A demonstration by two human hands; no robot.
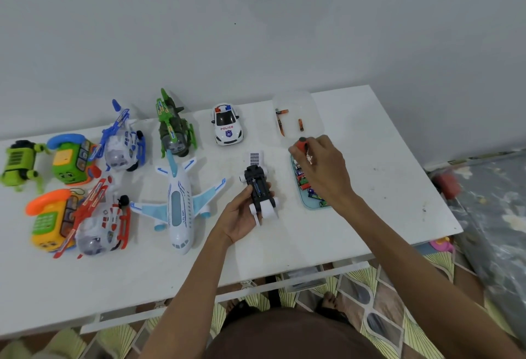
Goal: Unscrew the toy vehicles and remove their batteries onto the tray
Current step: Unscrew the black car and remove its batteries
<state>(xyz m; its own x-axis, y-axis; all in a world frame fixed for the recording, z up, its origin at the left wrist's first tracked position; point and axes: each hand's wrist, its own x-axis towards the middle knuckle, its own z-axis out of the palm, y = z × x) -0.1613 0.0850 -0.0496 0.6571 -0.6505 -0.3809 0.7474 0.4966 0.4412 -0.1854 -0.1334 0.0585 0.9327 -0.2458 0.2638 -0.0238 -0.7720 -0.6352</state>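
My left hand [242, 216] grips a white toy car [259, 192] turned upside down, its black underside and open battery bay facing up with a blue battery inside. A small white battery cover [254, 157] lies on the table just beyond the car. My right hand [320, 168] holds a red-handled screwdriver [301, 143] above the far end of the light blue tray [308, 203], which holds several batteries. The hand hides much of the tray.
A clear plastic container [296, 115] with orange batteries stands behind the tray. A police car [227, 125], a white airplane [178, 202], three toy helicopters, two toy phones and a green robot dog [20, 163] fill the white table's left half. The table edge [313, 264] runs close in front.
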